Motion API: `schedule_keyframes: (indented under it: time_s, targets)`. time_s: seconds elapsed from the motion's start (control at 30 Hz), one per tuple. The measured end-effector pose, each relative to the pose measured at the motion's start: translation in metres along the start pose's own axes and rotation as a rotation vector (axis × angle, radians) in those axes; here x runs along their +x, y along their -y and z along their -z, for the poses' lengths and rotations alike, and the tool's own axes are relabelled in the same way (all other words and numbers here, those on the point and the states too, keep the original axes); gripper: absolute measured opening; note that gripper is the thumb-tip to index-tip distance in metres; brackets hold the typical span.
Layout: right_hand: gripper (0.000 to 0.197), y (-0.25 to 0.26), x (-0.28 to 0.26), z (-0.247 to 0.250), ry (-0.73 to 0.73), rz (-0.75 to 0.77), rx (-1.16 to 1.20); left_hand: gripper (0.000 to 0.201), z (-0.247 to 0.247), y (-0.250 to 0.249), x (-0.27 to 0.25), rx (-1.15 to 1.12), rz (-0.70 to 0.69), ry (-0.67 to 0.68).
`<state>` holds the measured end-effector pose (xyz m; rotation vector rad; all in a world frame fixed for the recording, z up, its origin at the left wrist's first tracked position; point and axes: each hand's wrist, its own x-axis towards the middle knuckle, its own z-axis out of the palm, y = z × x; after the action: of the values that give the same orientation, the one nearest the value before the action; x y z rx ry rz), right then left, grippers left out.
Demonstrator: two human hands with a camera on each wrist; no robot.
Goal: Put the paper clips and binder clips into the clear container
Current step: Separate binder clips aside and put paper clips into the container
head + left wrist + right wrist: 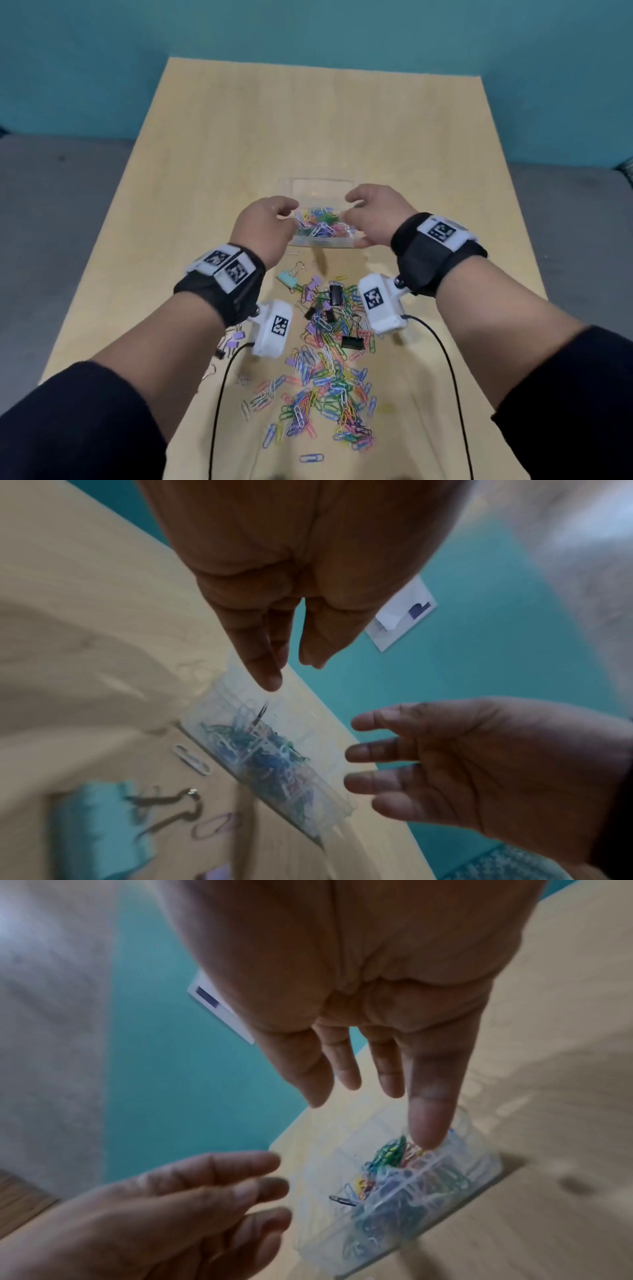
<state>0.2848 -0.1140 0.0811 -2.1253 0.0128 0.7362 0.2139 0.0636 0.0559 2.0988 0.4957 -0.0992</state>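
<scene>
The clear container (pixel 322 242) stands at mid-table, partly filled with coloured paper clips (pixel 320 224). Both hands hover over it with straight, relaxed fingers and hold nothing: my left hand (pixel 284 214) over its left end, my right hand (pixel 349 209) over its right end. In the left wrist view the left hand (pixel 284 664) points down at the container (pixel 339 804), and a dark clip (pixel 260 713) shows blurred just above the heap. In the right wrist view the right hand (pixel 363 1093) hangs above the container (pixel 486 1167).
A big scatter of coloured paper clips (pixel 329 387) covers the near table. Among them lie a teal binder clip (pixel 287 279), black binder clips (pixel 335 294) and purple binder clips (pixel 233 342). A white paper clip (pixel 192 758) lies beside the container. Two black cables (pixel 219 394) trail toward me.
</scene>
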Motion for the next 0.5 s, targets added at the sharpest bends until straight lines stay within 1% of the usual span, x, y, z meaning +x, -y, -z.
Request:
schedule_keyframes:
  time_s: [0.07,0.13,0.2,0.23,0.27,0.3,0.37,0.43,0.5]
  targets:
    - [0.037,-0.016,-0.023,0.004,-0.042,0.088,-0.138,0.029,0.013,0.018,-0.028,0.022,-0.027,-0.011]
    - [0.039,-0.040,-0.055,0.000,-0.038,0.175,-0.336,0.028,0.023,0.043,-0.072,0.198,-0.110,-0.010]
    - [0.038,-0.068,-0.093,-0.016,0.068,0.239,-0.541,0.029,0.025,0.067,-0.122,0.393,-0.252,0.026]
    - [0.037,-0.080,-0.113,-0.026,0.143,0.282,-0.609,0.032,0.022,0.078,-0.143,0.478,-0.318,0.073]
    - [0.038,-0.091,-0.131,-0.037,0.208,0.325,-0.648,0.036,0.016,0.088,-0.161,0.562,-0.367,0.127]
    - [0.039,-0.103,-0.146,-0.048,0.246,0.364,-0.670,0.045,0.007,0.096,-0.174,0.648,-0.406,0.175]
    - [0.037,-0.120,-0.169,-0.067,0.240,0.423,-0.699,0.066,-0.007,0.107,-0.190,0.794,-0.440,0.264]
    - [0.036,-0.132,-0.180,-0.079,0.195,0.450,-0.686,0.072,-0.017,0.110,-0.189,0.880,-0.441,0.267]
    - [0.035,-0.137,-0.189,-0.088,0.170,0.469,-0.685,0.068,-0.018,0.110,-0.185,0.941,-0.438,0.218]
